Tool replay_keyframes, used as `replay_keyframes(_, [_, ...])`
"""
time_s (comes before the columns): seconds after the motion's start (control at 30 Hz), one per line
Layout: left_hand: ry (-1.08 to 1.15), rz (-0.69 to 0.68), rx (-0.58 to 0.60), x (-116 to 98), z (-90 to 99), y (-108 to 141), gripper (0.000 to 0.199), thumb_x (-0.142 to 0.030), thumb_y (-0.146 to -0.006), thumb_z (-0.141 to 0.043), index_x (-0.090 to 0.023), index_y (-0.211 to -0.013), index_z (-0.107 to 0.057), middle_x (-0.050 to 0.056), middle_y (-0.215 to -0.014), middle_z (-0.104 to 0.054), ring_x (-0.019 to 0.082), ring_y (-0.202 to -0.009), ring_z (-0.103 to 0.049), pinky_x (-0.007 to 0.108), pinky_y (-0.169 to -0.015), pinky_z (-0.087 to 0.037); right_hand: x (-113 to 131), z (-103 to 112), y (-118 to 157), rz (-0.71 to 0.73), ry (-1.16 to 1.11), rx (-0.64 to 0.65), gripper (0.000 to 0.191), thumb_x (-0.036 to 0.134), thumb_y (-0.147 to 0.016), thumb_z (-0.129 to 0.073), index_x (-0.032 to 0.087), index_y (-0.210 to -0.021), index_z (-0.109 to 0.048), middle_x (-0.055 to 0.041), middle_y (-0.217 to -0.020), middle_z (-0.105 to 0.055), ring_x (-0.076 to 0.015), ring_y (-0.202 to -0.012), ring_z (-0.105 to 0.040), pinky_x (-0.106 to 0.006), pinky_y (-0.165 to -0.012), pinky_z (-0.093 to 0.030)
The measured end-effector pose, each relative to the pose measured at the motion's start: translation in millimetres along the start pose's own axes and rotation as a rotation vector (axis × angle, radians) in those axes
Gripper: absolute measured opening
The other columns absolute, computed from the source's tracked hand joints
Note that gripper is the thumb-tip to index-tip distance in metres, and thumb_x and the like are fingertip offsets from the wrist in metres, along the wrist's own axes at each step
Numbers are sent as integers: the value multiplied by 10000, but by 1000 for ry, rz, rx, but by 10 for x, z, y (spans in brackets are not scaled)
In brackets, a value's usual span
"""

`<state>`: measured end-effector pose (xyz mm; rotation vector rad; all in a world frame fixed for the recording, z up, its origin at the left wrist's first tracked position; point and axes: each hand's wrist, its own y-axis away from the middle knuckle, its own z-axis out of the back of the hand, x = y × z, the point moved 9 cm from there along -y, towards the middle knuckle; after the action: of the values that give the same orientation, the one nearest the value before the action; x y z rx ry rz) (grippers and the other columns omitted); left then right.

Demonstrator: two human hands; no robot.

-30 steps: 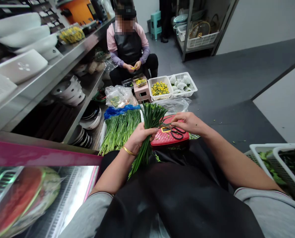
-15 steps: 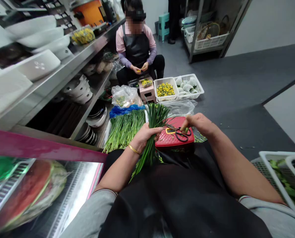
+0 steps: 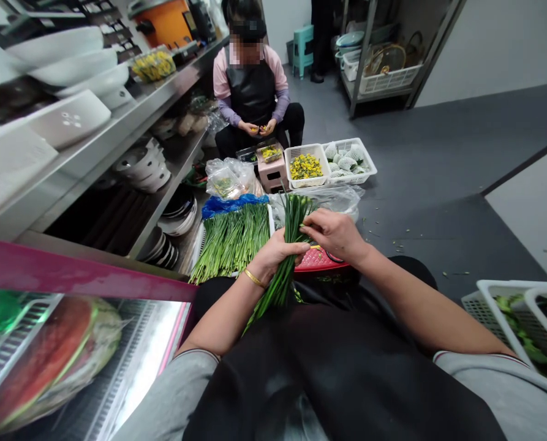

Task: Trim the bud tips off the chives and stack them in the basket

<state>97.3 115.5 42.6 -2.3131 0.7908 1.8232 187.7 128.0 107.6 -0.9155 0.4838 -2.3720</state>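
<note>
My left hand [image 3: 280,252] is wrapped round a bunch of long green chives [image 3: 279,285], held tilted over my lap with the tips pointing away from me. My right hand [image 3: 335,234] is closed in a pinch at the upper right side of the bunch, its fingertips against the chive tips. Below it is a red lidded box [image 3: 316,260]. Black-handled scissors [image 3: 334,257] lie on the box, mostly hidden behind my right hand. More chives [image 3: 234,239] lie in a white tray to the left, beside a blue plastic bag [image 3: 231,205].
A co-worker [image 3: 252,86] sits opposite, handling small yellow flowers. Before them stand a basket of yellow flowers [image 3: 306,168] and a basket of net-wrapped produce [image 3: 349,162]. Steel shelves [image 3: 163,92] with bowls run along the left. White baskets [image 3: 489,300] stand at my right; scraps dot the floor.
My right hand has moved left from above the scissors to the chive tips and now covers much of the red box. The bunch has shifted slightly right in my left hand.
</note>
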Motion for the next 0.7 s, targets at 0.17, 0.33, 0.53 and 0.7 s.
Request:
replay_keyframes(0.17, [48,-79,23,-58,8,3,435,-338,-571,-794,-149,-808,-481,-65,-462,-499,70,-356,-426,195,-369,-331,31,135,93,40,-146,-102,159,266,-838,-602,165,-723,-646,-22,-676,-632,-113,-595,-539,-232,-579,-380])
replay_keyframes(0.33, [53,-98,-35,-122,79,10,396,-321,-552,-796,-136,-741,-501,-58,-472,-499,61,-366,-422,197,-382,-323,-16,134,135,16,-206,-127,177,264,-848,-594,161,-708,-627,-11,-652,-620,-98,-557,-516,-220,-555,-383])
replay_keyframes(0.53, [21,-73,-114,-103,134,-18,370,-301,-542,-787,-143,-702,-493,-66,-449,-483,55,-354,-411,196,-380,-304,94,303,182,73,106,-260,209,347,-854,-589,149,-806,-633,-34,-702,-603,-110,-584,-521,-224,-559,-392])
replay_keyframes(0.7, [6,-80,-123,-77,113,-34,348,-267,-551,-769,-148,-726,-493,-68,-461,-496,56,-358,-424,192,-383,-305,315,292,193,221,418,-263,241,309,-924,-475,195,-963,-684,-47,-762,-608,-119,-623,-512,-232,-569,-353])
